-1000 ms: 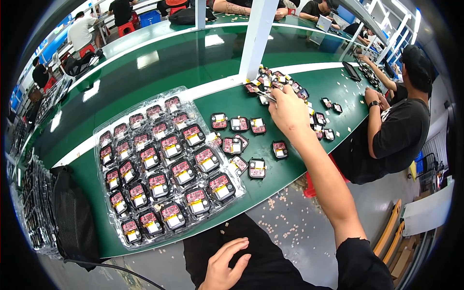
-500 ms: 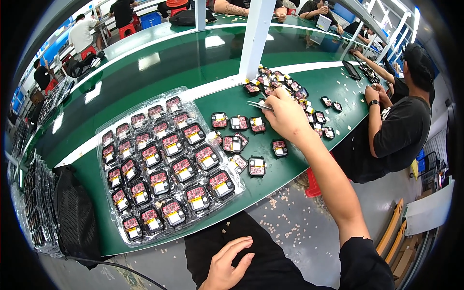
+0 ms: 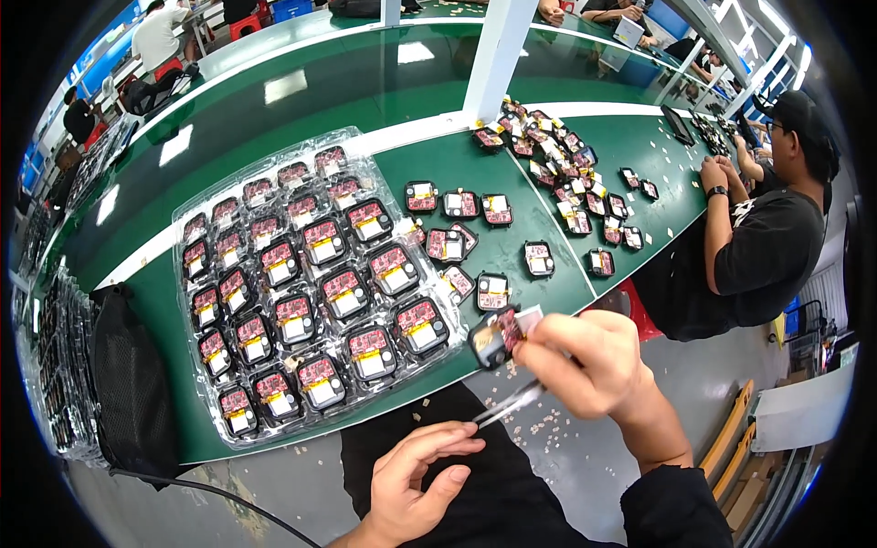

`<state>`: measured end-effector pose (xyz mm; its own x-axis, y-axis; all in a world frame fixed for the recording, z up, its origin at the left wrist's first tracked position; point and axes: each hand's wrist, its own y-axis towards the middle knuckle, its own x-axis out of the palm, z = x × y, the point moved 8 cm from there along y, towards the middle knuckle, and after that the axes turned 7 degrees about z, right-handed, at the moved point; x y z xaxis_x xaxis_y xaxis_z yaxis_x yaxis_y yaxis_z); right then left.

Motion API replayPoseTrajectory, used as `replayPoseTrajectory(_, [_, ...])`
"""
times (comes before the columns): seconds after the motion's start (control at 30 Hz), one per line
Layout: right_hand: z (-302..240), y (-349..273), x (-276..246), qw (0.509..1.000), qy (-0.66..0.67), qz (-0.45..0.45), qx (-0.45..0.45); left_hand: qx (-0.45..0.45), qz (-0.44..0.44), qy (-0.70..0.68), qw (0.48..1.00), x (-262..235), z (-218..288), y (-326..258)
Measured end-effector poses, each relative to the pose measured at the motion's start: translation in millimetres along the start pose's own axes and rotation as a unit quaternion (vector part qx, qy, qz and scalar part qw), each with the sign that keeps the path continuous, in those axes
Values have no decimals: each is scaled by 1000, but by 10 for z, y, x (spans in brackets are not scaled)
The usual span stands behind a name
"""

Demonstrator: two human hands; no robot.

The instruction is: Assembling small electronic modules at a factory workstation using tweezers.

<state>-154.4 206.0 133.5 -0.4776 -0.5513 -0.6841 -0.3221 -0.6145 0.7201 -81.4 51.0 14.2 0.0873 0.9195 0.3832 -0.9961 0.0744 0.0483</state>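
My right hand is closed over the bench's near edge. It pinches a black square device housing with a red circuit board, tilted on edge. Metal tweezers stick out below the same hand, somewhat blurred. Their tips come close to the fingertips of my left hand; whether they touch I cannot tell. That left hand is held over my lap, fingers stretched and thumb apart. To the left lies a clear plastic tray with rows of similar housings. Several loose housings lie between the tray and my right hand.
A heap of housings lies by a white post on the green bench. A seated co-worker is at the right. A black mesh bag and stacked trays stand at the left.
My right hand has come back from the heap toward my lap, now with a housing as well as the tweezers. My left hand has shifted slightly left.
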Motion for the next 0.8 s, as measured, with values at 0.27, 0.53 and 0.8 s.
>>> replayPoseTrajectory(0.27, [-497,-84,8,985,148,-74,-44,-114,-9,-141,983,-17,6,136])
replayPoseTrajectory(0.53, [-579,-194,118,974,212,-83,12,-163,-2,-129,978,-81,25,69])
replayPoseTrajectory(0.8, [-378,-353,433,825,383,-126,396,-161,46,-55,984,-142,9,97])
